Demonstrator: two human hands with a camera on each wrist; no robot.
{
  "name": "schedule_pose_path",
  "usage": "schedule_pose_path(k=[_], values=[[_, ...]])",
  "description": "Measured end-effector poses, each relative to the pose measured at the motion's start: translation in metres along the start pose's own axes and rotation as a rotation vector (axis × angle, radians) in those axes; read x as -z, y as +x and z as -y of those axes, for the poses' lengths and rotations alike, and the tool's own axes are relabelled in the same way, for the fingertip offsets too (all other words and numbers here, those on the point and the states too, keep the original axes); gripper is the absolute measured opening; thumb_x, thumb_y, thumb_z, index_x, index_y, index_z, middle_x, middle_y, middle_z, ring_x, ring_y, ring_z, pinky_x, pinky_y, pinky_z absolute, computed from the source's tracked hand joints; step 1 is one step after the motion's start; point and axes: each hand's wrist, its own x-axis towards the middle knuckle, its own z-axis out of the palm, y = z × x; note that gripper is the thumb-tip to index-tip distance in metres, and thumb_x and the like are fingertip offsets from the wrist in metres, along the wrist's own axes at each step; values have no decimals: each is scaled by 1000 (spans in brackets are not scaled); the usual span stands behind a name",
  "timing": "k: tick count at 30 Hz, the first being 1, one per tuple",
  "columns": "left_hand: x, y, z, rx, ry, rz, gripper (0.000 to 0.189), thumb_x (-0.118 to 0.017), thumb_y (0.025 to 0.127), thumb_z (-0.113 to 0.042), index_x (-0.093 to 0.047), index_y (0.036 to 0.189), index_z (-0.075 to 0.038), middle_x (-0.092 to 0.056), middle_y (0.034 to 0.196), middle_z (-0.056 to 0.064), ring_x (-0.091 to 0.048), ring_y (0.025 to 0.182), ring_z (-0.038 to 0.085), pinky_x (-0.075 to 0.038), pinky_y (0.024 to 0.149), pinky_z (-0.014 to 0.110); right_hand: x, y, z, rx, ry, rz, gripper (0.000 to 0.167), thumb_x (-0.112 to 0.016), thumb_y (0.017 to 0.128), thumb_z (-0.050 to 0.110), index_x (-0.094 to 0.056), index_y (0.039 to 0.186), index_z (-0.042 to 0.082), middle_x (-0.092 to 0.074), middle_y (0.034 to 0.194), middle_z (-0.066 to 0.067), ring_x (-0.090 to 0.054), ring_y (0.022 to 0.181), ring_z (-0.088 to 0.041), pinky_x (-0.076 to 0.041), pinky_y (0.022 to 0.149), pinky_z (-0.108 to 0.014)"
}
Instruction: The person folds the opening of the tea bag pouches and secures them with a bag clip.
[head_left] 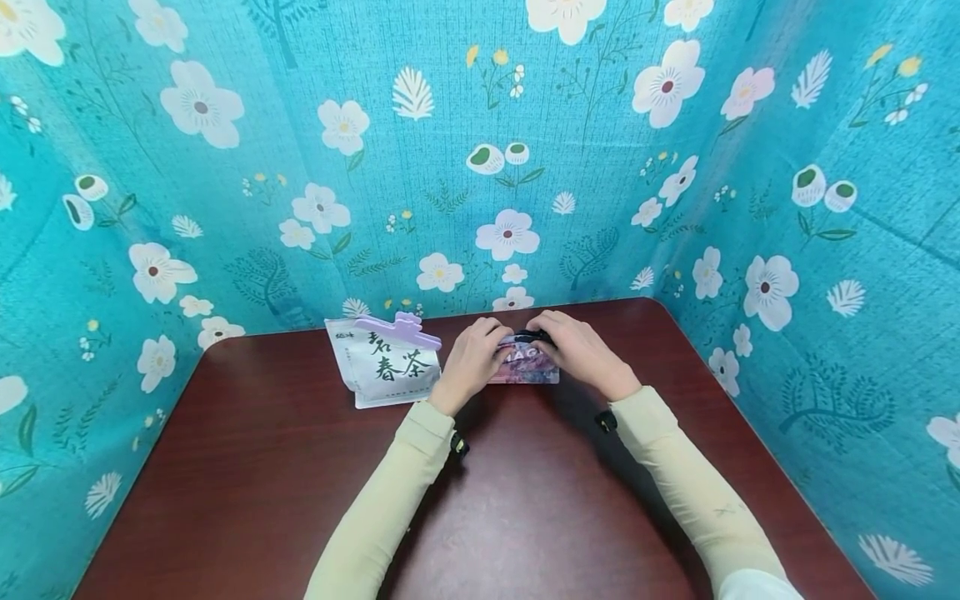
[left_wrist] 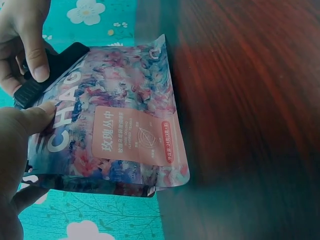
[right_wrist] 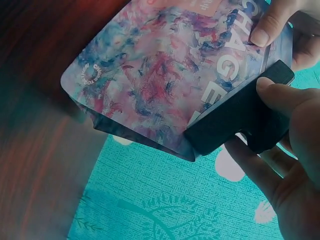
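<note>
A pouch with a pink, blue and purple painted pattern [head_left: 525, 371] stands upright near the table's back edge. My left hand [head_left: 472, 357] pinches its top at the left, thumb on the printed front, as the left wrist view shows. In my right hand [head_left: 583, 354] is a black bag clip [right_wrist: 235, 117], held between thumb and fingers. The clip lies across the right part of the pouch's top edge; whether its jaws are fully closed there I cannot tell. A peach label [left_wrist: 132, 135] with Chinese characters shows on the pouch's front.
Left of my left hand stands a white pouch [head_left: 393, 379] with large black characters, a lilac clip [head_left: 401, 329] along its top. Both pouches are on a dark red-brown wooden table [head_left: 480, 525]. Turquoise floral cloth [head_left: 420, 192] hangs around the back and sides.
</note>
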Motion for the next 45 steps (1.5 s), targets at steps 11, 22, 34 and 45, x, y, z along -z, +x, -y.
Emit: schedule_pose_path(k=[11, 22, 34, 45], values=[[-5, -6, 0, 76, -76, 24, 20, -78, 90, -12, -71, 108, -7, -68, 101, 7, -62, 96, 23, -53, 88, 35, -5, 4, -9, -26, 100, 83, 29, -73, 91, 3, -65, 119, 7, -67, 113, -9, -64, 107, -23, -53, 94, -44], [-4, -5, -1, 107, -67, 102, 20, -75, 93, -16, -72, 110, -6, -68, 105, 7, -62, 100, 24, -52, 91, 36, -9, 3, -10, -49, 105, 104, 28, -71, 95, 9, -64, 122, 8, -67, 117, -8, -64, 110, -23, -53, 95, -45], [63, 17, 9, 60, -32, 141, 54, -73, 94, -33, -59, 140, -8, -64, 130, 14, -59, 122, 30, -42, 110, 45, 5, 12, -17, -140, 225, 126, 55, -59, 103, 36, -49, 150, 9, -52, 149, -13, -47, 140, -30, -37, 115, -52], [178, -20, 84, 123, 126, -50, 61, -68, 95, -35, -52, 146, -7, -54, 145, 19, -45, 137, 40, -27, 119, 55, 23, 2, -73, -259, 85, 22, 64, -53, 105, 39, -34, 158, 8, -31, 164, -18, -23, 152, -43, -8, 123, -62]])
